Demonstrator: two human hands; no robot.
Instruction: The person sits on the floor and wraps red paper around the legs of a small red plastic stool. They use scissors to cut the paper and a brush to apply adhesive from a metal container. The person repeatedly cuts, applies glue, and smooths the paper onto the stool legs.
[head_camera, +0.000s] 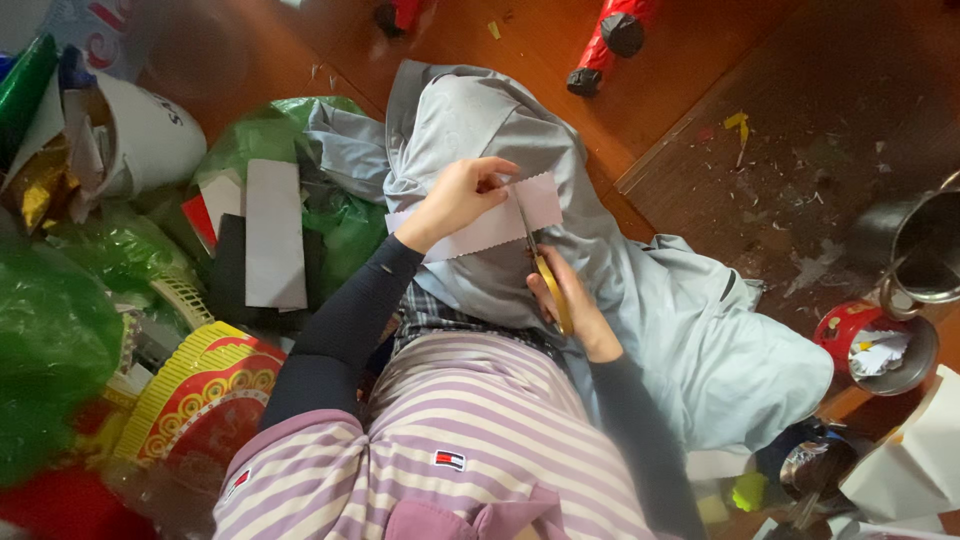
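While the left hand (455, 198) pinches a strip of white paper (495, 222) over the grey garment (640, 300) on the lap, the right hand (572, 305) is clenched on yellow-handled scissors (540, 265), blades biting the strip mid-length. Cutting looks underway; the next snip calls for holding the paper taut and steady.
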